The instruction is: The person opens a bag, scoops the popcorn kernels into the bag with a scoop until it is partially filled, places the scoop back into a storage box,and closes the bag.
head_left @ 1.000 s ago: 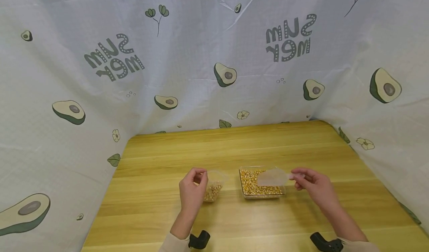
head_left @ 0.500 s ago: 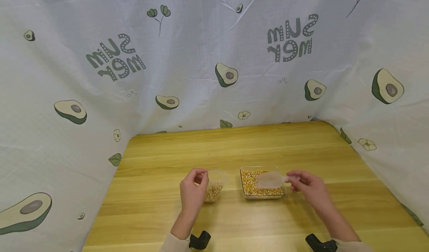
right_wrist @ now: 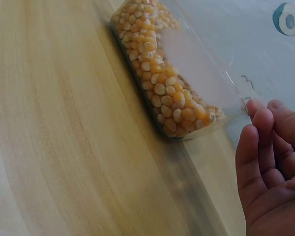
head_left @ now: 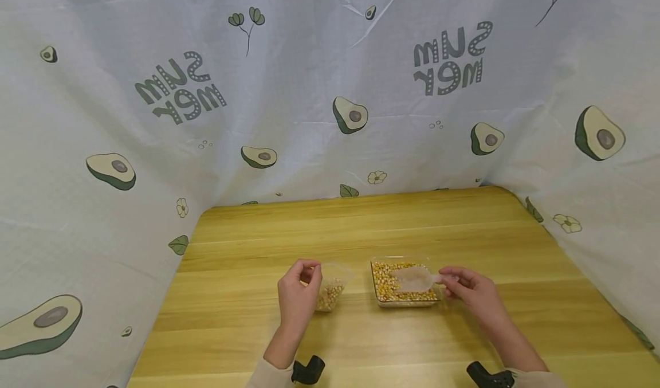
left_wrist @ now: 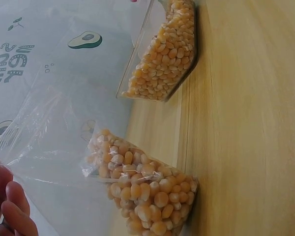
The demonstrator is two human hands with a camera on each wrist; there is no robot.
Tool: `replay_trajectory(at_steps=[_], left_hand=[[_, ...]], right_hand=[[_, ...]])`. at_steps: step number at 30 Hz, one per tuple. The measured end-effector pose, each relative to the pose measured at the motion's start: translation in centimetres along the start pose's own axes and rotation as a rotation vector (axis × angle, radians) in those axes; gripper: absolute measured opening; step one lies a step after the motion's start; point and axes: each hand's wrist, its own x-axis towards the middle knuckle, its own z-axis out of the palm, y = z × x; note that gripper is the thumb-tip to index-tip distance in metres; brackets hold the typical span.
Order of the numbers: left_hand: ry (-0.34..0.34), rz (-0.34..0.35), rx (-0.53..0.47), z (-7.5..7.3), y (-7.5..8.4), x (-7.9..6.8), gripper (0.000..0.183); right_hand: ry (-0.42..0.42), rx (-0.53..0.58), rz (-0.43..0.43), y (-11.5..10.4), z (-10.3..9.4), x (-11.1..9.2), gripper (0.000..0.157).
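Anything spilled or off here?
No spilled corn visible on the table. The bag and container show no obvious damage. One oddity: the "SUMMER" lettering on the cloth reads mirrored, perhaps because it hangs back to front.

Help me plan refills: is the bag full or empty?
Partly filled: corn sits low in the bag, whose upper part holds none.

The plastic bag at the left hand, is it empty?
No, corn kernels fill the lower part of the plastic bag.
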Motion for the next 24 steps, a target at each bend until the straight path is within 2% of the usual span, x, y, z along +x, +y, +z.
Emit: replay_trajectory(at_steps=[8, 21, 24], left_hand=[[-0.007, -0.004, 0.003, 0.0, 0.0, 0.1, 0.005], [-0.007, -0.005, 0.018, 0.0, 0.0, 0.1, 0.004], [-0.001, -0.003, 0.02, 0.1, 0.0, 0.1, 0.004]], right_hand=[[-0.001, 0.026, 0.026, 0.5, 0.0, 0.3, 0.039], [-0.015, 0.241, 0.062, 1.0, -0.1, 0.2, 0.016], [-0.025, 0.291, 0.057, 1.2, -0.1, 0.1, 0.014]])
